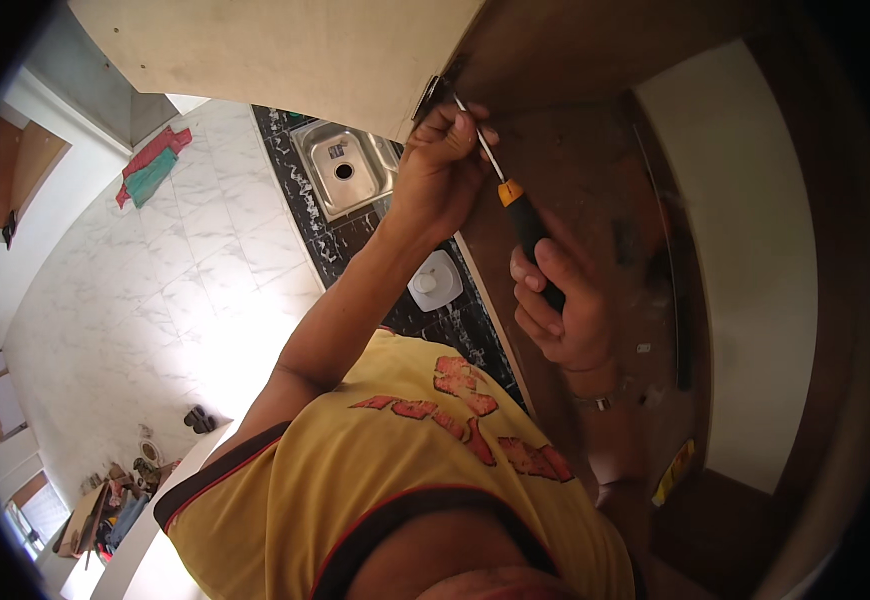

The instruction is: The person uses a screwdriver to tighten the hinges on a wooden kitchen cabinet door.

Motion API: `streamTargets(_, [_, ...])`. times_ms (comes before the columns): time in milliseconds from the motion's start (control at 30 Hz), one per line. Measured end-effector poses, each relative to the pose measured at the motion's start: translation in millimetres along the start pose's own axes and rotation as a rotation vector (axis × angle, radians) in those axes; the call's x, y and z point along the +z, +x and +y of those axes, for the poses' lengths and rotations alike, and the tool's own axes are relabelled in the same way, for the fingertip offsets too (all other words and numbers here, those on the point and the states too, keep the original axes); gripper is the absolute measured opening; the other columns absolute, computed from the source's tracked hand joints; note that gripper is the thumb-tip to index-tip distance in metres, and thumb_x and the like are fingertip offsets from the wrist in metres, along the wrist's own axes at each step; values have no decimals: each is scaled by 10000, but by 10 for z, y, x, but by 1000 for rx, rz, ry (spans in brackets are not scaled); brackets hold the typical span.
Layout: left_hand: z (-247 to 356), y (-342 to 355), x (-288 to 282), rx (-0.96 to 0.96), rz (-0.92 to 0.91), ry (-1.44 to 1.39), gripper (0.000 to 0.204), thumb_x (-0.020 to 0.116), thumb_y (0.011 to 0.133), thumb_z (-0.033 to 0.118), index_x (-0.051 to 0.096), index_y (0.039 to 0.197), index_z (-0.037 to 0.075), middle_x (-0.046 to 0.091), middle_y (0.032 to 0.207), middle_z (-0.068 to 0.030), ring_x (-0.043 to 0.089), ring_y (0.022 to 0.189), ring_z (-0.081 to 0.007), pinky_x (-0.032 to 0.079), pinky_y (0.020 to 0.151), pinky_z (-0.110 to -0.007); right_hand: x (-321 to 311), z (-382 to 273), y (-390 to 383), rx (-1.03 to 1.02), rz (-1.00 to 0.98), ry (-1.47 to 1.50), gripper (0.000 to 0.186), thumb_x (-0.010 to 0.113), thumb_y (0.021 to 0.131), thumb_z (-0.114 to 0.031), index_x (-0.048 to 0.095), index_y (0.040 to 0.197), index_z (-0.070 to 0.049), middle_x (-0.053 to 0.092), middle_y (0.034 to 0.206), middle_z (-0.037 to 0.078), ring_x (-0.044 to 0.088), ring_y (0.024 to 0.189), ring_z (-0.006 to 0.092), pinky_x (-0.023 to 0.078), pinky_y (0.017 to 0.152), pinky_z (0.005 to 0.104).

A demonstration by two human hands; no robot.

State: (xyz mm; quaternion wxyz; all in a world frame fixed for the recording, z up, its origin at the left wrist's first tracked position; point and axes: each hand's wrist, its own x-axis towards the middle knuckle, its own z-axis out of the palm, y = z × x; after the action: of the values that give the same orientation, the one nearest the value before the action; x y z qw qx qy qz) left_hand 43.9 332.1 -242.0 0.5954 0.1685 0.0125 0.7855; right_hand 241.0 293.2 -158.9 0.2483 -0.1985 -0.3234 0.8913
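Observation:
My right hand is closed around the black-and-yellow handle of a screwdriver. Its metal shaft slants up and left to a dark cabinet hinge at the edge of a pale wooden cabinet door. Beside that hinge, my left hand has its fingers bent together around the tip end of the shaft. Whatever those fingers pinch is hidden. The tip's exact contact is too dark to make out.
The brown cabinet interior surrounds my right arm. Below the door, a black marbled counter holds a steel sink and a white square object. Red and green cloths lie on the pale tiled floor. Several items are piled at lower left.

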Motion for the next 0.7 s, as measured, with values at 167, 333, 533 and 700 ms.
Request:
streamTargets(167, [4, 35, -12, -36, -10, -2, 157, 649, 1014, 201, 657, 1132, 98, 688, 979, -41, 622, 896, -178, 496, 872, -366, 68, 56, 105, -539, 133, -1399, 552, 526, 1065, -233, 366, 1574, -92, 634, 903, 77, 588, 601, 107, 437, 433, 242])
streamTargets(333, [-54, 47, -122, 0, -69, -78, 203, 625, 1030, 218, 631, 1190, 93, 685, 981, -49, 621, 895, -184, 503, 877, -368, 289, 8, -71, -130, 152, -185, 533, 560, 1051, -215, 419, 1540, -58, 640, 850, 63, 601, 616, 106, 463, 474, 239])
streamTargets(533, [48, -311, 324, -88, 53, 288, 246, 630, 1038, 218, 612, 1241, 81, 698, 1018, -51, 662, 956, -159, 547, 849, -328, 147, 75, 0, -624, 354, -1588, 427, 611, 1028, -175, 499, 1411, -24, 655, 907, 69, 610, 591, 111, 465, 468, 245])
streamTargets(700, [103, -335, 407, -184, 10, 733, 264, 724, 981, 164, 645, 1206, 51, 720, 1008, -60, 692, 912, -131, 565, 791, -274, 331, 35, 11, -272, 511, -821, 414, 683, 995, -189, 533, 1352, -42, 665, 904, 84, 620, 553, 135, 452, 438, 272])
